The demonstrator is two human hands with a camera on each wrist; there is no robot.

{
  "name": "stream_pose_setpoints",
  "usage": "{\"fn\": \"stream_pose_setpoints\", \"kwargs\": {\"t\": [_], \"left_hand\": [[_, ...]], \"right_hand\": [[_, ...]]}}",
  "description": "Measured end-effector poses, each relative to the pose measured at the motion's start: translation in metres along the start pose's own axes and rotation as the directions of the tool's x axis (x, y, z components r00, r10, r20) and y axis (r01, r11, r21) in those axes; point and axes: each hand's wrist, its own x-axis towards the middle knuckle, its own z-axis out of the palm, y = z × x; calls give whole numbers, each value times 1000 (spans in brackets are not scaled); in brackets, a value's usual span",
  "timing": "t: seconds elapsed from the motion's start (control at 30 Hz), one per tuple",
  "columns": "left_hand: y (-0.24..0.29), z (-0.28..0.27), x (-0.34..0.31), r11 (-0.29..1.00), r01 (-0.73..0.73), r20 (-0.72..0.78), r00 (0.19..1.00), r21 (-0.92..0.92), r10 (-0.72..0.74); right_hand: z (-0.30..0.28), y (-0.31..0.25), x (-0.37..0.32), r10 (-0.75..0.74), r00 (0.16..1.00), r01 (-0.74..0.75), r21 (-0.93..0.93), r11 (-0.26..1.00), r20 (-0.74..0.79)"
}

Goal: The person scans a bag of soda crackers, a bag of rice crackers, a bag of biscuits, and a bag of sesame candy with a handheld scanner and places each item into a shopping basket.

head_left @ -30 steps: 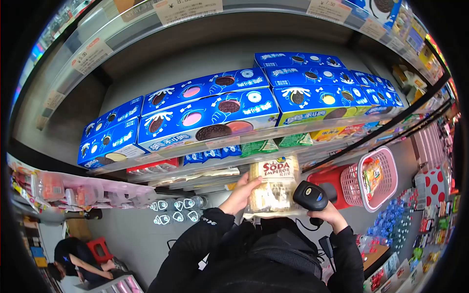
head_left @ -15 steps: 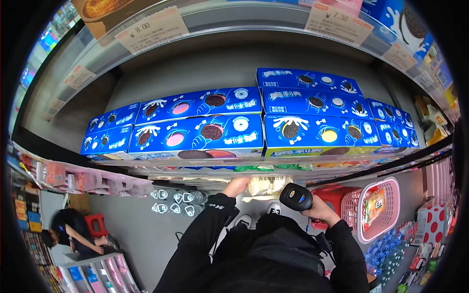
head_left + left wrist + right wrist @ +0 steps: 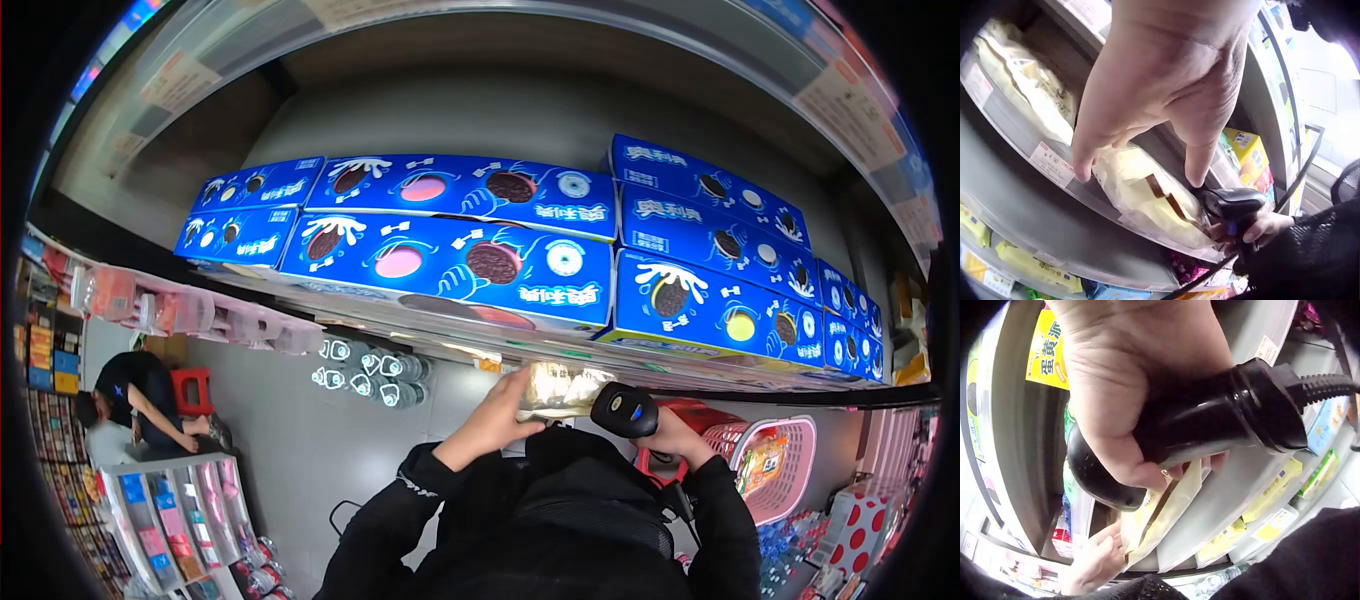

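Observation:
A clear bag of crackers [image 3: 1141, 187] lies on a lower shelf, its brown-striped end facing out. My left hand [image 3: 1160, 81] is over it, thumb and fingers spread to either side; in the head view this hand [image 3: 490, 420] reaches in at the bag's left end [image 3: 565, 385]. With my right hand [image 3: 1122, 369] I grip a black barcode scanner [image 3: 1204, 412], fingers wrapped around its handle. The scanner's head [image 3: 620, 412] overlaps the bag's right end in the head view.
Blue cookie boxes [image 3: 450, 265] are stacked on the shelf above. Another bag [image 3: 1029, 87] lies left of the crackers, near a price tag [image 3: 1052, 164]. A pink basket [image 3: 800, 470] stands at right, bottles [image 3: 375, 370] on the floor, and a person [image 3: 150, 400] sits far left.
The cracker bag, held up in front of me by my left hand, has gone down and forward onto the lower shelf. My left fingers have spread; the right hand still grips the scanner.

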Motion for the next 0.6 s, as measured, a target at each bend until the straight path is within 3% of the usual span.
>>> {"fn": "stream_pose_setpoints", "kwargs": {"t": [0.07,0.17,0.3,0.5,0.57,0.6], "left_hand": [[7,3,-8,987,15,34,999,162,-21],[3,6,-6,985,16,16,1000,171,-19],[1,3,-1,978,-72,-90,992,196,91],[-15,-5,22,947,-45,-26,998,319,56],[-26,-3,28,881,-95,-104,981,463,161],[-27,-4,29,879,-98,-101,981,466,163]], "right_hand": [[-3,-6,-1,18,998,-15,-42,999,63],[-2,-12,-1,-59,995,71,-163,984,75],[0,-18,4,-6,999,12,-115,993,52],[10,-26,27,-159,985,151,-126,981,-61],[11,-37,33,-130,991,115,-319,941,-26],[14,-36,37,-237,971,209,-349,913,-39]]}}
